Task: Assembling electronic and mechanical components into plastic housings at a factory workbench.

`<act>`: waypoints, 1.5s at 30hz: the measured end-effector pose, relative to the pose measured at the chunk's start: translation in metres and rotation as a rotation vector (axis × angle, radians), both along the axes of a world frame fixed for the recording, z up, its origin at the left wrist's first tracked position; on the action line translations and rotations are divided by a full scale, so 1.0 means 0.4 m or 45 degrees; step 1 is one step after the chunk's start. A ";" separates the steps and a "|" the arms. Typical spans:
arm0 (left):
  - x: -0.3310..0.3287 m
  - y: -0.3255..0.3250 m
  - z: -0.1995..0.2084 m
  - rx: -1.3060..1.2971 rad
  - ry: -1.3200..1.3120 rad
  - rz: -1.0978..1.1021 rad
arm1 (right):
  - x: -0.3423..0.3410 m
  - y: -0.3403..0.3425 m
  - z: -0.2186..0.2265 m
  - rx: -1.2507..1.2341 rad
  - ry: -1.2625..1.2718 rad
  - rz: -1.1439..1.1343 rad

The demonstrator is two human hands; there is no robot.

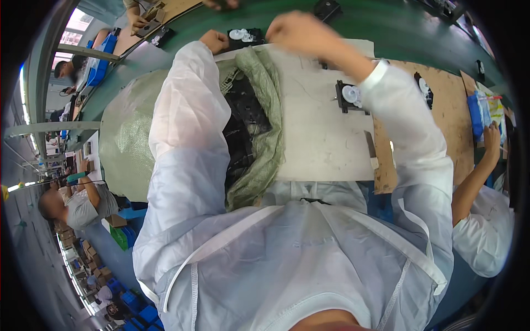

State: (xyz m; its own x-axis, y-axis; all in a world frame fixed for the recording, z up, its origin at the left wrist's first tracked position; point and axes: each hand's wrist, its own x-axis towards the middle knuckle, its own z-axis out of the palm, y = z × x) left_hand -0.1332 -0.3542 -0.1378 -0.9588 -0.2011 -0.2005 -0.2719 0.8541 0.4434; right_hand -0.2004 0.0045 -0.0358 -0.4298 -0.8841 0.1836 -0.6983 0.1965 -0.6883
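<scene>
At the far edge of the pale work mat [309, 132] lies a black gear unit [246, 36] with white plastic gears. My left hand [214, 41] is closed, its curled fingertips at the unit's left edge. Just off the unit's right side is my right hand [298, 33], its fingers smeared by motion. Below my right forearm a second black unit with white gears [350, 95] rests on the mat. Between my arms, an open green woven sack [265, 105] shows black parts [245, 113] inside.
A green conveyor belt [381, 25] runs along the far side, carrying a black part [328, 10]. Right of the mat, another gear unit [424, 89] lies on a brown board [436, 132]. A co-worker's arm [477, 171] reaches in at right. Other people work at left.
</scene>
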 end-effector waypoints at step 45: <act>0.190 0.885 0.426 1.181 1.608 0.190 | 0.240 0.298 0.143 -1.315 -1.087 -0.159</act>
